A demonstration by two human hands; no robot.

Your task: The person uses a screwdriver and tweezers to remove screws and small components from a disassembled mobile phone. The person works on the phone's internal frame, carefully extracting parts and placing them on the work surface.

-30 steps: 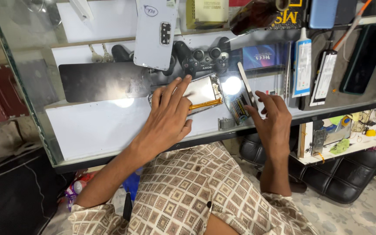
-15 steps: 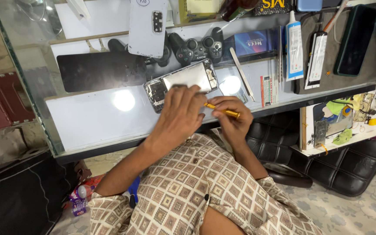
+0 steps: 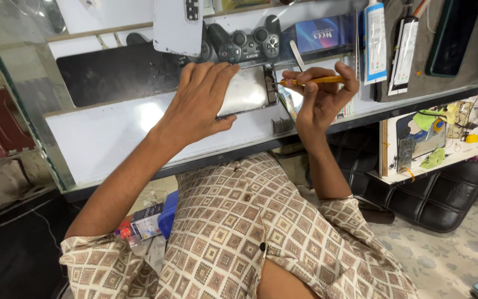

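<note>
With my left hand (image 3: 200,102) pressing the phone (image 3: 248,90) flat on the tabletop (image 3: 112,133), I keep the right hand (image 3: 319,97) pinching the yellow tool (image 3: 311,81) level, tip at the phone's edge.

Left hand (image 3: 197,102) steadies phone (image 3: 247,91) (opened); right hand (image 3: 319,97) grips yellow tool (image 3: 313,80).

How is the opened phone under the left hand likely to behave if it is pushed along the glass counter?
The opened phone lies flat, so it probably slides rather than tips. The glass counter looks smooth, so likely slippery; the left hand presses it down. Its exposed inside suggests it is fragile.
</note>
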